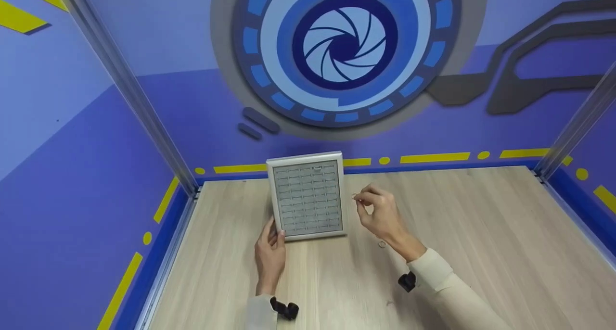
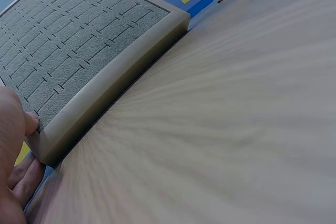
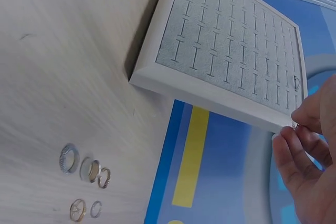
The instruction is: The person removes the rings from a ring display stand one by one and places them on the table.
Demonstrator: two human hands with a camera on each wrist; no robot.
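A ring display tray (image 1: 310,200) with a pale frame and a grey slotted pad stands tilted up on the table. My left hand (image 1: 270,258) grips its lower left corner, thumb on the front and fingers behind, as the left wrist view also shows. One ring (image 3: 296,83) sits in a slot near the tray's upper right. Just right of the tray, my right hand (image 1: 382,213) pinches a small ring (image 1: 354,196) between thumb and fingertips. In the right wrist view that ring is mostly hidden by the fingers.
Several loose rings, among them a silver ring (image 3: 69,158) and a gold-toned ring (image 3: 77,210), lie on the wooden table (image 1: 462,214). In the head view one loose ring (image 1: 382,244) shows beside the right wrist. A blue patterned wall (image 1: 433,128) rises behind the table.
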